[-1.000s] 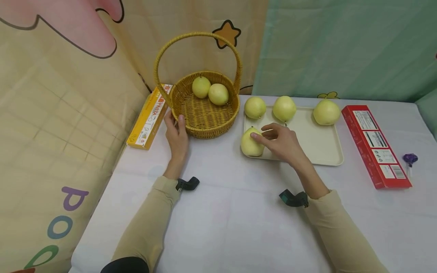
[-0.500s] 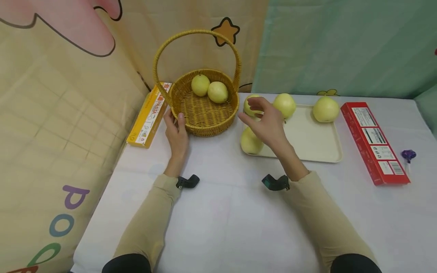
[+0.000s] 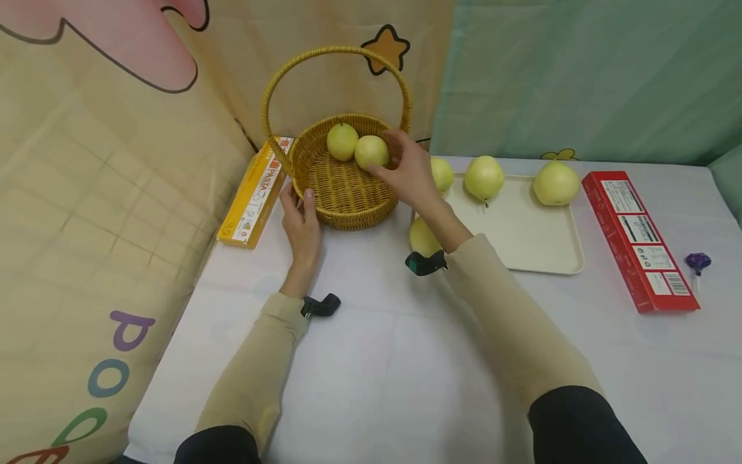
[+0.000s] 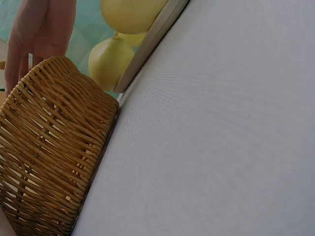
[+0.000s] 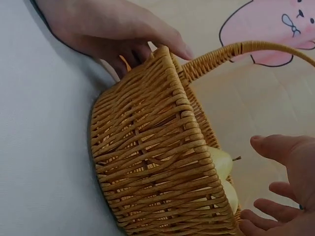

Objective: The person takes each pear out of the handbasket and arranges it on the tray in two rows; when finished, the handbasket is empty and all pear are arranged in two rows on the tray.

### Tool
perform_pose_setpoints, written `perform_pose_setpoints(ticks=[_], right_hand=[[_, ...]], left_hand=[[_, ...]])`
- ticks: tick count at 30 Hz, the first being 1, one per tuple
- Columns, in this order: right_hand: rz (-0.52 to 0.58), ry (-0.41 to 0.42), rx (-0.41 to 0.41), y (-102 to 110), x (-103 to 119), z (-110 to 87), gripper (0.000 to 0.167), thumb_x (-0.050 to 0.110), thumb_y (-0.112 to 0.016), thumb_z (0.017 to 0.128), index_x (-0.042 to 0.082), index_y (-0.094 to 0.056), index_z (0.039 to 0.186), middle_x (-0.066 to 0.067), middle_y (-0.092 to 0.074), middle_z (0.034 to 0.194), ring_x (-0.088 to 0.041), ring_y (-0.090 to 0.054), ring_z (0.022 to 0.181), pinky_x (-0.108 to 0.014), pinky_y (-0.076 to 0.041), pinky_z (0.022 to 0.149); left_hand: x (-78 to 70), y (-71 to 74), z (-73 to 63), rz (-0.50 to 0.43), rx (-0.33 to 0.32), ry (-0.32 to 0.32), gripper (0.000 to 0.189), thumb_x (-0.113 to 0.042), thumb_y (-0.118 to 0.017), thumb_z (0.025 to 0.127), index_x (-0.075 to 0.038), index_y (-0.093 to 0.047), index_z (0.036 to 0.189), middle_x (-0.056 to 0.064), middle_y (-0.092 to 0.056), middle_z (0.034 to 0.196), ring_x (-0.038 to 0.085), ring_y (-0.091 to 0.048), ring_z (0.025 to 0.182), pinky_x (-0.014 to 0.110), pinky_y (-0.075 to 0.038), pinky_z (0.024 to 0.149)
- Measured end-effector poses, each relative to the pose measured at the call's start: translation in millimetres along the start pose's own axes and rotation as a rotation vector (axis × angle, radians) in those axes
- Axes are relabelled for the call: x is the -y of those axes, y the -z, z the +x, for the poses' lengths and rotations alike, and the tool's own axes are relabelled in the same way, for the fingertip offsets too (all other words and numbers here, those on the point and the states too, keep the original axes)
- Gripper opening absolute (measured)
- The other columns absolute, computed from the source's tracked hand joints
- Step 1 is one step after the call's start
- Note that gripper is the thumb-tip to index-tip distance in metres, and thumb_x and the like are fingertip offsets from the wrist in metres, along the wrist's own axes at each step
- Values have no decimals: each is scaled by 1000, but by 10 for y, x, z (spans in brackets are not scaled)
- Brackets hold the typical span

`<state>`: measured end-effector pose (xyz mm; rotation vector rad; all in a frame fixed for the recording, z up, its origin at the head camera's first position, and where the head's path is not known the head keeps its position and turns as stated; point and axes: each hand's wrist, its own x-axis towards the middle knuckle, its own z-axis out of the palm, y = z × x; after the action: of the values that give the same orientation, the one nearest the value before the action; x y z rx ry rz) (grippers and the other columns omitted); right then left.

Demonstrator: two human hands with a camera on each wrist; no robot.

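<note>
A woven basket with a tall arched handle stands at the back of the table, holding two yellow-green pears, one pear beside another pear. My left hand holds the basket's near left side, thumb at the rim and fingers against the outer wall. Over the basket's right rim is my right hand, thumb and fingers spread close to the right pear. The right wrist view shows this hand with nothing between thumb and fingers. Its forearm partly covers a pear on the tray.
Right of the basket lies a cream tray with several pears, among them a pear at its back edge. A yellow pasta box lies left of the basket. Further right are a red box and a purple lollipop.
My right hand has left the near-left pear on the tray and moved left and away from me to the basket, carrying nothing. The left hand stays at the basket.
</note>
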<state>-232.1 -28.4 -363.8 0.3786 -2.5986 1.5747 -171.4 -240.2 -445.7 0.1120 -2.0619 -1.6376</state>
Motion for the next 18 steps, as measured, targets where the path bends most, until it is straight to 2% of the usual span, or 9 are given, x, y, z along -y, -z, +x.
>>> perform_pose_setpoints(ticks=[4, 9, 14, 18], right_hand=[[-62, 47, 35, -92, -41, 158, 71, 31, -80, 95, 6, -50, 154, -17, -57, 153, -32, -55, 141, -44, -46, 116], [-175, 49, 41, -202, -107, 327, 75, 34, -80, 93, 6, -48, 156, -14, -55, 156, -32, -52, 144, -45, -38, 122], [-235, -8, 109, -262, -86, 484, 80, 36, -80, 93, 6, -44, 158, -12, -51, 160, -32, -47, 148, -44, -30, 127], [-269, -75, 162, -303, -78, 561, 77, 35, -79, 94, 8, -46, 157, -12, -52, 159, -34, -45, 148, -44, -30, 126]], left_hand=[[154, 2, 41, 17, -2, -5, 50, -31, -46, 113, -3, -39, 155, 19, -53, 155, 29, -55, 142, 44, -44, 119], [203, 36, 51, 37, 15, -6, 53, -39, -45, 113, -7, -40, 155, 15, -52, 157, 23, -55, 142, 38, -45, 118], [187, 40, 59, 30, 11, -12, 53, -41, -44, 113, -8, -40, 155, 14, -52, 157, 24, -54, 143, 36, -44, 119], [202, 17, 67, 15, 14, -3, 52, -37, -43, 113, -6, -39, 155, 16, -51, 157, 28, -54, 143, 35, -44, 119]])
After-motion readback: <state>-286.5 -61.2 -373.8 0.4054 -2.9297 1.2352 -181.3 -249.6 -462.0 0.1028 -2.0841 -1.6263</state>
